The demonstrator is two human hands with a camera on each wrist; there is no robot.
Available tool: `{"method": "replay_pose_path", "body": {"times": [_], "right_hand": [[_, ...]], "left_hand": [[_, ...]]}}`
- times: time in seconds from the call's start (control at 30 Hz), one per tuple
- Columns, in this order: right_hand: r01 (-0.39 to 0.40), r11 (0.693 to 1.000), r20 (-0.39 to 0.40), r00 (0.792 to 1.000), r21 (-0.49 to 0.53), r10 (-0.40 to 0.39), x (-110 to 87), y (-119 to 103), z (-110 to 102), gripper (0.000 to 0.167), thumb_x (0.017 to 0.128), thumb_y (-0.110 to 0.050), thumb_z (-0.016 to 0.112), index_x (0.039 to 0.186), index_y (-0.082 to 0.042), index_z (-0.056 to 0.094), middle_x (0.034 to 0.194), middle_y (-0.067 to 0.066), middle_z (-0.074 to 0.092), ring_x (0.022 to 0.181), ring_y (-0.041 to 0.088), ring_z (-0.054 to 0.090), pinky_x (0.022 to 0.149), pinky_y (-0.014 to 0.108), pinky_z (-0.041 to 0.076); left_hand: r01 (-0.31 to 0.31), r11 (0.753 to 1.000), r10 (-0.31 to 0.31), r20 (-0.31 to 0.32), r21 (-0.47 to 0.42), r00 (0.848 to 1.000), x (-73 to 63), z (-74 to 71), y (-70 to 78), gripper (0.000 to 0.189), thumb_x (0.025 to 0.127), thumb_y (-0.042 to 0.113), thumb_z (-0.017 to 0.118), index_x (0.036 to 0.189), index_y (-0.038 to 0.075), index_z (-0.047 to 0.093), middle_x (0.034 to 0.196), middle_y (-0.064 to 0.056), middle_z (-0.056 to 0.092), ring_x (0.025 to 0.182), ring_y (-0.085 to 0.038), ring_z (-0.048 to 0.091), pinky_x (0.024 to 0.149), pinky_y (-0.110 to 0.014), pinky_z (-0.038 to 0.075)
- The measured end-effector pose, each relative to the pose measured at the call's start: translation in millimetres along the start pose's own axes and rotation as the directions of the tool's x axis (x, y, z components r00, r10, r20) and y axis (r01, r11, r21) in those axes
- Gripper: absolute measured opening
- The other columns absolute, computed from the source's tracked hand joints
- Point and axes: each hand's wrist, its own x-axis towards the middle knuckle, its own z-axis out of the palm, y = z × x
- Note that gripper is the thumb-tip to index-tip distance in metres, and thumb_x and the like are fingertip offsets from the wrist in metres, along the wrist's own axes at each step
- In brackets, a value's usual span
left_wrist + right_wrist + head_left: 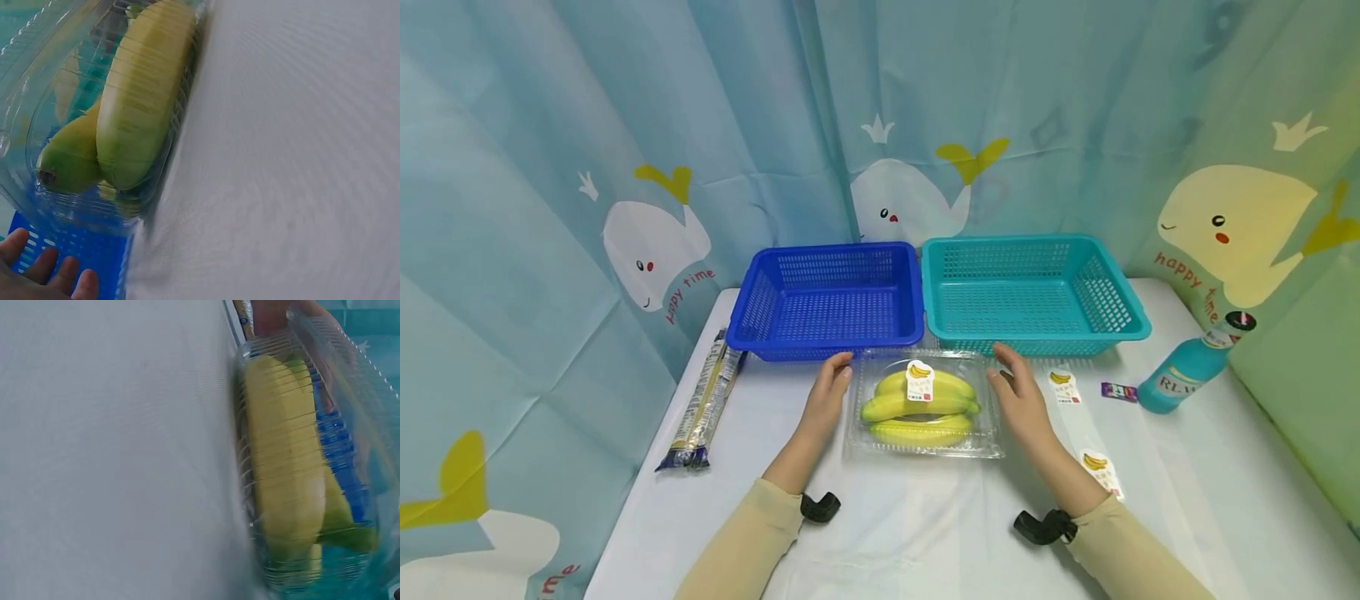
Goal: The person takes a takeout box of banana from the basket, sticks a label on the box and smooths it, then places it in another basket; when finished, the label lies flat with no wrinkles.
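A clear plastic clamshell box (861,446) lies on the table between the two hands, its lid down. Inside are several yellow-green bananas (917,408), and a white sticker (921,382) with a banana picture is on the lid. My left hand (823,404) is beside the box's left side, fingers extended; in the left wrist view these fingers (65,275) are spread apart from the plastic. Along the right side, my right hand (1022,404) has its thumb and fingers relaxed near the box's upper right corner. The right wrist view shows the bananas (287,456) through ridged plastic.
Behind the box stand a blue basket (827,346) and a teal basket (1037,343). At left lies a long foil snack packet (703,408). To the right are a strip with banana stickers (1063,387), a small purple packet (1118,392) and a tilted-looking turquoise bottle (1183,375).
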Motion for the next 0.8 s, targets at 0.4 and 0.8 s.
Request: {"method": "replay_pose_path", "body": {"times": [0.4,0.8], "right_hand": [[-0.052,0.979,0.091,0.995,0.197,0.034,3.6,14.8,8.7,0.055,0.109,-0.03,0.032,0.159,-0.01,0.02,0.163,0.018,0.021,0.152,0.037,0.016,0.123,0.055,0.011],[-0.076,0.928,0.158,0.987,0.365,0.019,3.7,25.1,14.9,0.058,0.109,-0.026,0.031,0.16,-0.01,0.01,0.168,0.013,0.002,0.154,0.033,-0.004,0.123,0.056,-0.003]], "left_hand": [[0.067,0.996,-0.059,0.108,-0.067,0.992,-3.9,5.9,-9.6,0.054,0.108,0.038,0.033,0.157,0.017,0.026,0.162,-0.007,0.029,0.151,-0.029,0.024,0.124,-0.05,0.019],[0.019,0.999,-0.014,0.171,-0.029,0.985,-10.1,11.6,-13.5,0.064,0.105,0.05,0.028,0.16,0.025,0.01,0.167,-0.004,0.01,0.154,-0.029,0.012,0.124,-0.054,0.008]]}}
